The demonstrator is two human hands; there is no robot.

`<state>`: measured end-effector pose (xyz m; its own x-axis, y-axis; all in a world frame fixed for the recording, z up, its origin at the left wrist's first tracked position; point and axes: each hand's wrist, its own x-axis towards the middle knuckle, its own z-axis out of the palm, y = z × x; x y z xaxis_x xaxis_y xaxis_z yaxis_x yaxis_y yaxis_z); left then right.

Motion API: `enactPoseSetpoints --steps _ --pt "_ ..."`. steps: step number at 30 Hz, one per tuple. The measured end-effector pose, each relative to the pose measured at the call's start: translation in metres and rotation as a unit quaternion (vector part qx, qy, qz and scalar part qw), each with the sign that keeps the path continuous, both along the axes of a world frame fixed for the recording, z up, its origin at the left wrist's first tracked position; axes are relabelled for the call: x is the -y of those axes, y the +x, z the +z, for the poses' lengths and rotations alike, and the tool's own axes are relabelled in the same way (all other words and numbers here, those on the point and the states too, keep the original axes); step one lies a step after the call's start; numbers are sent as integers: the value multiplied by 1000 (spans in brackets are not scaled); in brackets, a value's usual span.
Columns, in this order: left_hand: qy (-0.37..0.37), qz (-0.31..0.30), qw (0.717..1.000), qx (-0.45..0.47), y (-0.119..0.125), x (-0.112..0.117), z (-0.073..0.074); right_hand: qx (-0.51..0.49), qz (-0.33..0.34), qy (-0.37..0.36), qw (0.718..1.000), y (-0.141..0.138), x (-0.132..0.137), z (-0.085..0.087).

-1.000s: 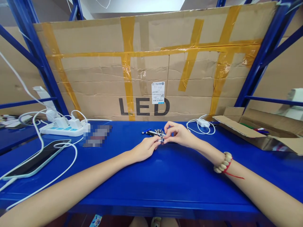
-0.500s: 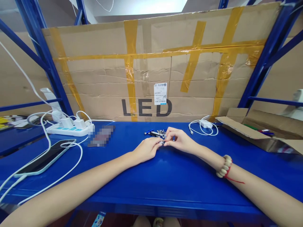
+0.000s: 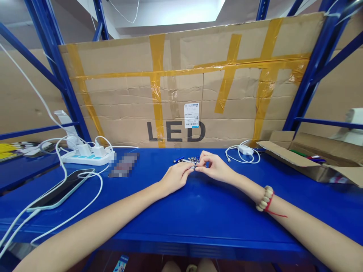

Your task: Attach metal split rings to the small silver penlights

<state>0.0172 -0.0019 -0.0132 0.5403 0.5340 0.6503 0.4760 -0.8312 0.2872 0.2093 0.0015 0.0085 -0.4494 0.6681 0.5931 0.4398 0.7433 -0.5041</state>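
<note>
My left hand (image 3: 176,176) and my right hand (image 3: 214,167) meet above the blue tabletop, fingertips almost touching. Both are closed in a pinch around a small shiny piece (image 3: 194,167), mostly covered by the fingers, so its kind is unclear. Just beyond the fingertips lies a group of small silvery metal parts (image 3: 193,159). A blue pen-like piece (image 3: 178,159) rests to the left of these parts, behind my left hand. A beaded bracelet with a red string circles my right wrist.
At left are a white power strip (image 3: 87,158) with plugs and cables, a phone (image 3: 61,190) and a blurred flat item (image 3: 124,165). A white adapter with cable (image 3: 246,150) and an open carton (image 3: 309,160) lie to the right. A cardboard panel (image 3: 127,109) stands behind.
The view has shifted slightly, so the background sits a little lower. Both hands stay together at nearly the same spot, still pinching the small piece, with slight finger movement.
</note>
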Motion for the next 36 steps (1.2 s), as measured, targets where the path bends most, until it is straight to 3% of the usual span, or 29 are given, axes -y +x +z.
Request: enactPoseSetpoints --steps 6,17,22,26,31,36 --pt "-18 -3 1000 18 2 3 6 -20 4 27 999 -2 7 11" --pt "-79 33 996 3 3 7 11 -12 11 4 1000 0 4 16" --pt "-140 38 988 60 5 5 14 77 -94 33 992 4 4 18" --pt "-192 38 972 128 5 0 14 219 -186 50 956 14 1 18" --pt "-252 35 948 191 4 -9 7 314 -192 1 930 22 -3 17" --pt "-277 33 934 224 3 -14 4 315 -181 -22 931 18 -3 12"
